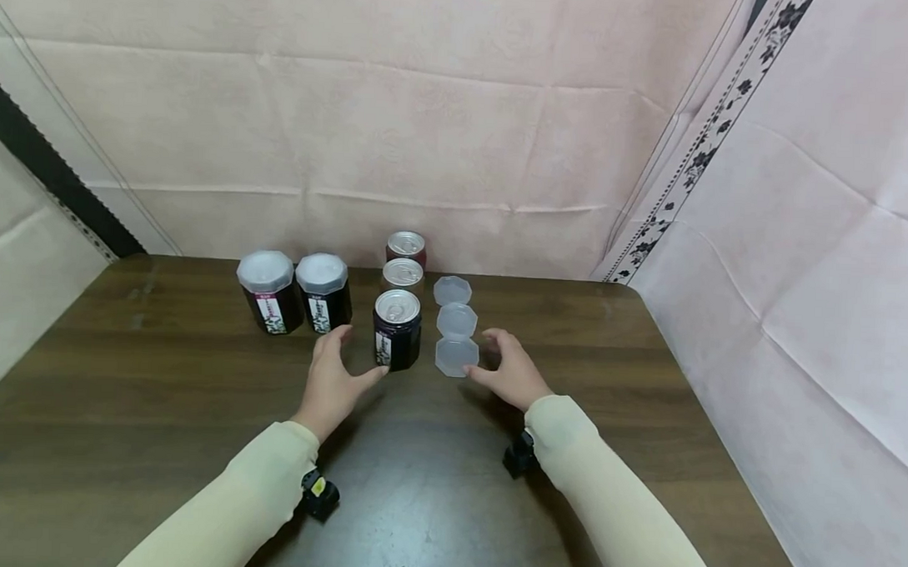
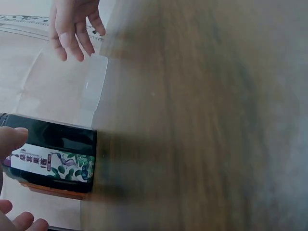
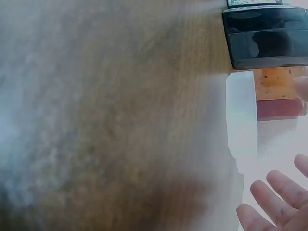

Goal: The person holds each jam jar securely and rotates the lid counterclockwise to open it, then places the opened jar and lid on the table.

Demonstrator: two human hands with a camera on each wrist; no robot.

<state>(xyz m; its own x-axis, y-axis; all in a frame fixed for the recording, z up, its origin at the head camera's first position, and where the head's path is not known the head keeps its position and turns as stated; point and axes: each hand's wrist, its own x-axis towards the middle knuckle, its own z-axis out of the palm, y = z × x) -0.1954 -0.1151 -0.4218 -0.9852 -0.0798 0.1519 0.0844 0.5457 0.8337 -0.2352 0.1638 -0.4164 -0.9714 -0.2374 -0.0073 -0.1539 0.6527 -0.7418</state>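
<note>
Two arms in pale cream sleeves reach forward over a dark brown wooden table, seen from above by the head camera. A small black device sits under each wrist.

The left hand hovers just left of a dark can with a silver pull-tab top and a floral label. Its fingers are relaxed and spread, the thumb pointing toward the can's base. Whether the thumb touches the can cannot be told from above; the left wrist view shows a fingertip right at the label of the can, with no grip closed around it.

The right hand hovers to the right of the can, fingers loosely spread and curved downward, holding nothing. Its fingertips are just beside the nearest translucent lid, an angular plastic lid lying flat on the table, just right of the can.

Farther back, two more translucent lids lie in a line behind the first, running toward the far edge. Behind the dark can, two more cans with silver tops stand in a row, the farthest one reddish.

To the left, near the far edge, two dark jars with pale lids on stand side by side.

Pale pink cloth hangs behind and on both sides.
</note>
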